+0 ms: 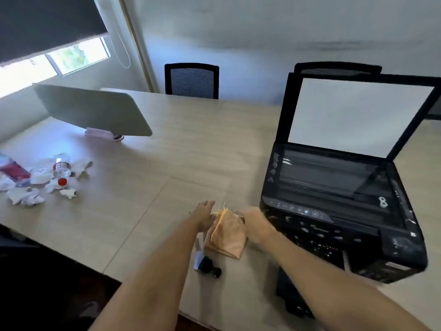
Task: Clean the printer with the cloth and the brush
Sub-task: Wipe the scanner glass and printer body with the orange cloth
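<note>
A black printer (pixel 334 211) stands on the right of the wooden table (pixel 167 163), its scanner lid raised and the glass bed exposed. Just left of its front lies an orange-tan cloth (pixel 226 237), folded. My right hand (pixel 253 223) grips the cloth's right upper edge. My left hand (pixel 202 213) rests flat against the cloth's left side, fingers stretched out. A small black brush (pixel 207 265) with a pale tip lies on the table just in front of the cloth, under my left forearm.
Crumpled tissues (pixel 26 197), a clear plastic bottle (pixel 61 169) with a red cap and a red packet (pixel 14 169) litter the table's left side. A grey desk divider (pixel 93 111) stands behind them. Two black chairs (pixel 192 81) sit at the far edge.
</note>
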A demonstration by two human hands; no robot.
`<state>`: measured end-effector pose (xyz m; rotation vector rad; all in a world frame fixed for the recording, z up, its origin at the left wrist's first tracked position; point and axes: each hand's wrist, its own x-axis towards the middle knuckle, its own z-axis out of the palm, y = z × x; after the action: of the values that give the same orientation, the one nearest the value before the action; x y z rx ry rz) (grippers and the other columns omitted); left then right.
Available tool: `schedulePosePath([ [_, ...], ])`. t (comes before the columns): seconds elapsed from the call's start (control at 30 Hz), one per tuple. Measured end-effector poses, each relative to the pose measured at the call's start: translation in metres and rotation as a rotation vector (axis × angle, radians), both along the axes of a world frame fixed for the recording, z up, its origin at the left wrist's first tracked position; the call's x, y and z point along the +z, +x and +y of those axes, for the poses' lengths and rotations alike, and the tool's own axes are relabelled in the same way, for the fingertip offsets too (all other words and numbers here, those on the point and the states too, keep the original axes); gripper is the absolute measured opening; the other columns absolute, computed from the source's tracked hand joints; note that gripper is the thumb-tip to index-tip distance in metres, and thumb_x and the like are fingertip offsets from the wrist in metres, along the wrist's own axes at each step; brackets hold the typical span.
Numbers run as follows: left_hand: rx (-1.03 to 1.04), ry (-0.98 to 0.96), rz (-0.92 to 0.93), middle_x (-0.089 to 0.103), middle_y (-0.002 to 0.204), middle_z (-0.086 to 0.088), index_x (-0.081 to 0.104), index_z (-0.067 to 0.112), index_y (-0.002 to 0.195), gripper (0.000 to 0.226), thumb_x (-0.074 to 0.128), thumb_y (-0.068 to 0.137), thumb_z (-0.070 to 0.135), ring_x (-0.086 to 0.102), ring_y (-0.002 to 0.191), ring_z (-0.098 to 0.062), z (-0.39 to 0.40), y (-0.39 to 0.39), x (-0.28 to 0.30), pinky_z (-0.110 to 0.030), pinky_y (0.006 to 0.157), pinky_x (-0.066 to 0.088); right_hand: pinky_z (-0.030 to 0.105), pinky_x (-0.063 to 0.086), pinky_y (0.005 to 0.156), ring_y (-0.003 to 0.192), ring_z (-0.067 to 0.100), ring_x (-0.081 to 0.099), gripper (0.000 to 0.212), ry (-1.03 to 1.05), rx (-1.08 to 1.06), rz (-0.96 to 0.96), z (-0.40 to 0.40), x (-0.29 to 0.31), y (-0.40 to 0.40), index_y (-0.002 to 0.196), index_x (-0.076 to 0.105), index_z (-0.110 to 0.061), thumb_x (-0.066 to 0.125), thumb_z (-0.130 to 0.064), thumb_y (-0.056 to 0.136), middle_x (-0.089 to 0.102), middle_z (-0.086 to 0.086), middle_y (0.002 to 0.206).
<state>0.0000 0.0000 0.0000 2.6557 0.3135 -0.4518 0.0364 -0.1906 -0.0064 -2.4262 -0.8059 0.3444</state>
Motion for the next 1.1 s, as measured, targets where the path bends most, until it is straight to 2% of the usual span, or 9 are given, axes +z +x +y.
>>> schedulePosePath([
  [0.13,-0.018,-0.053,0.114,0.022,0.158,-0.017,0.021,0.015,0.151,0.061,0.046,0.095,0.017,0.014,0.148,-0.032,-0.008,-0.017,-0.035,-0.038,0.119,0.018,0.021,0.048,0.074,0.076,0.011,0.059,0.023,0.05,-0.158,0.232,0.003,-0.051,-0.028,0.095,0.059,-0.007,0.038,-0.015,0.101,0.064,0.017,0.095],
  [0.2,0.017,-0.076,0.17,0.015,0.158,-0.022,0.017,0.021,0.152,0.067,0.045,0.092,0.013,0.008,0.148,-0.036,-0.011,-0.02,-0.053,-0.04,0.119,0.017,0.027,0.046,0.095,0.109,0.021,0.06,0.031,-0.115,-0.026,0.18,0.003,-0.062,-0.032,0.119,0.052,0.004,0.037,-0.015,0.101,0.062,0.02,0.121],
  [0.3,0.07,-0.085,0.168,0.026,0.152,-0.022,0.025,0.02,0.15,0.061,0.044,0.093,0.012,0.028,0.14,-0.038,-0.018,-0.023,-0.064,-0.035,0.113,0.027,0.038,0.014,0.12,0.148,0.03,0.004,0.073,-0.439,0.057,0.131,0.0,-0.081,-0.038,0.152,0.002,-0.013,0.047,-0.021,0.096,0.002,0.003,0.162],
  [0.37,0.154,-0.129,0.119,0.039,0.143,-0.02,0.036,0.017,0.145,0.049,0.043,0.096,0.017,0.041,0.13,-0.036,-0.024,-0.025,-0.068,-0.033,0.106,0.033,0.036,0.011,0.12,0.148,0.028,0.0,0.075,-0.47,-0.043,0.144,0.0,-0.085,-0.045,0.153,-0.001,-0.017,0.046,-0.029,0.095,0.002,0.0,0.162],
  [0.5,0.233,-0.223,0.027,0.062,0.116,-0.015,0.052,0.025,0.129,0.05,0.039,0.089,0.052,0.059,0.108,-0.034,-0.022,-0.024,-0.074,-0.042,0.098,0.046,0.037,0.03,0.109,0.134,0.028,0.032,0.073,-0.409,-0.109,-0.037,0.002,-0.089,-0.051,0.15,0.018,-0.014,0.056,-0.029,0.089,0.035,0.004,0.148],
  [0.6,0.161,-0.261,0.093,0.067,0.109,-0.019,0.051,0.018,0.127,0.057,0.05,0.073,0.034,0.062,0.104,-0.036,-0.021,-0.021,-0.062,-0.042,0.09,0.05,0.04,0.038,0.101,0.125,0.031,0.043,0.049,-0.37,-0.118,-0.129,-0.008,-0.096,-0.058,0.14,0.039,-0.012,0.048,-0.022,0.093,0.048,0.009,0.137],
  [0.77,0.058,-0.33,0.168,0.062,0.101,-0.009,0.048,0.017,0.137,0.056,0.065,0.085,0.011,0.059,0.095,-0.022,-0.022,-0.023,-0.031,-0.027,0.082,0.049,0.037,0.04,0.098,0.109,0.026,0.048,0.034,-0.239,-0.157,-0.082,-0.042,-0.086,-0.068,0.119,0.061,-0.022,0.042,-0.014,0.091,0.06,0.003,0.115],
  [0.9,0.045,-0.511,0.104,0.054,0.083,0.002,0.059,0.019,0.129,0.039,0.063,0.09,0.016,0.054,0.077,-0.009,-0.023,-0.034,0.004,-0.014,0.066,0.044,0.026,0.039,0.089,0.101,0.015,0.042,0.019,0.105,-0.203,0.046,-0.067,-0.044,-0.078,0.1,0.066,-0.014,0.051,-0.023,0.091,0.051,-0.002,0.102],
  [1.1,0.005,-0.777,0.024,0.071,0.102,0.006,0.07,0.028,0.113,0.023,0.056,0.096,0.023,0.062,0.095,-0.004,-0.067,-0.048,0.069,-0.019,0.083,0.048,0.033,0.035,0.067,0.072,0.013,0.046,0.022,0.515,-0.322,0.488,-0.109,0.061,-0.066,0.075,0.048,-0.006,0.043,-0.024,0.088,0.051,0.002,0.075],
])
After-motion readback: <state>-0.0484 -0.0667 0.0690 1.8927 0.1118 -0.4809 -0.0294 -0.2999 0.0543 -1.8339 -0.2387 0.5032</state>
